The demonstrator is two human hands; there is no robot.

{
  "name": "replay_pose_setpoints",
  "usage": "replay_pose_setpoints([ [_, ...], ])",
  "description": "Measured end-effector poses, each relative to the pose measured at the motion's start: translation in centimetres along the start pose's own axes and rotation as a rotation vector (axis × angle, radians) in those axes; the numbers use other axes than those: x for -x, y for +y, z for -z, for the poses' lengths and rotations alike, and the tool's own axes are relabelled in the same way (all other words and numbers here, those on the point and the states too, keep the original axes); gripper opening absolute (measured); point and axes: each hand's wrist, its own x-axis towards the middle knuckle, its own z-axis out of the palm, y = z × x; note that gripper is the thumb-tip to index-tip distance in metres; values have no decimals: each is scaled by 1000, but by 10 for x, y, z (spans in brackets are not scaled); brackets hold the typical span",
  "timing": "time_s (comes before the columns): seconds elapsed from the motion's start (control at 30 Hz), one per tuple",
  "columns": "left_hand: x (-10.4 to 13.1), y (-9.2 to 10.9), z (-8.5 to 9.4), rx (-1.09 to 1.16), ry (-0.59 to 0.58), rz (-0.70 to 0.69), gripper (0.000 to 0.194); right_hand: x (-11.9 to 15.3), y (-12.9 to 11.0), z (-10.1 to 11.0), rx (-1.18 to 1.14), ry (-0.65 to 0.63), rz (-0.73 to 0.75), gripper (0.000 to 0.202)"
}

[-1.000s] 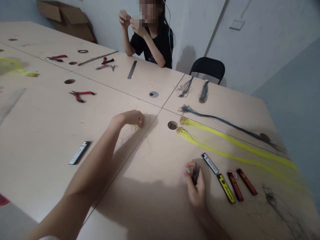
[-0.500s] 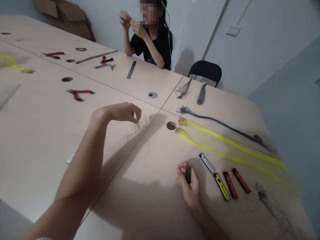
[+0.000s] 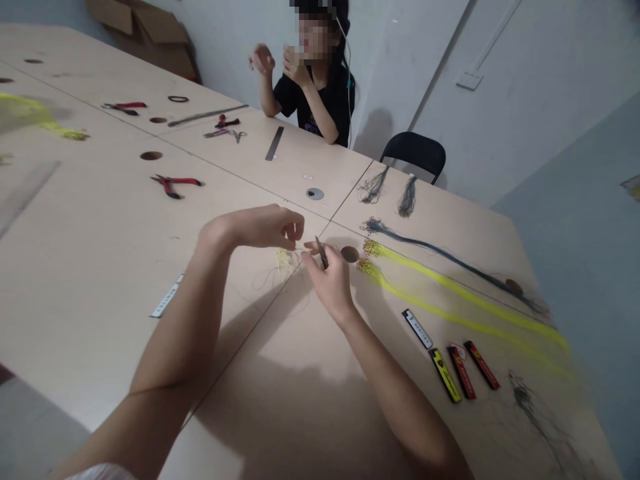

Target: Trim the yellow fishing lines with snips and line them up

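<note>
Near the table's middle seam, my left hand [image 3: 280, 228] is pinched on a small tangled yellow thread bundle [image 3: 286, 260], whose thin dark strands spread over the tabletop. Close on its right, my right hand [image 3: 327, 270] is closed around a small dark pointed tool [image 3: 321, 252], with its thumb and forefinger at the threads. Right of my hands, two long yellow thread bundles [image 3: 450, 277] and a dark blue-green bundle [image 3: 440, 250] stretch across the table.
Several labelled strips lie at the right, among them a yellow one [image 3: 444, 375]. Red-handled pliers [image 3: 175, 183] lie at the left, and a white strip [image 3: 167, 297] by my left forearm. Across the table [image 3: 100, 220] sits a person [image 3: 320, 100]; a black chair [image 3: 415, 152] stands beside.
My right hand has moved up and left with the dark tool, from beside the strips to the thread bundle at my left hand. The view has shifted slightly. The person's hands have moved apart.
</note>
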Motion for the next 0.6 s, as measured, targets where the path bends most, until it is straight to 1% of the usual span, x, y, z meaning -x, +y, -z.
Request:
replay_pose_setpoints([
  [0.13, 3, 5, 2, -50, -24, 7, 10, -8, 7, -8, 19, -19, -17, 11],
  [0.23, 8, 12, 7, -122, -77, 9, 18, -7, 9, -10, -34, -7, 2, 12],
  [0.33, 10, 17, 10, -176, -115, 54, 26, -5, 11, -10, -93, -8, 9, 15],
  [0.47, 10, 17, 10, -193, -118, 44, 25, -4, 11, -8, -105, -19, 8, 17],
  [0.6, 9, 15, 9, -205, -110, 36, 23, -4, 12, -6, -46, -34, 8, 15],
])
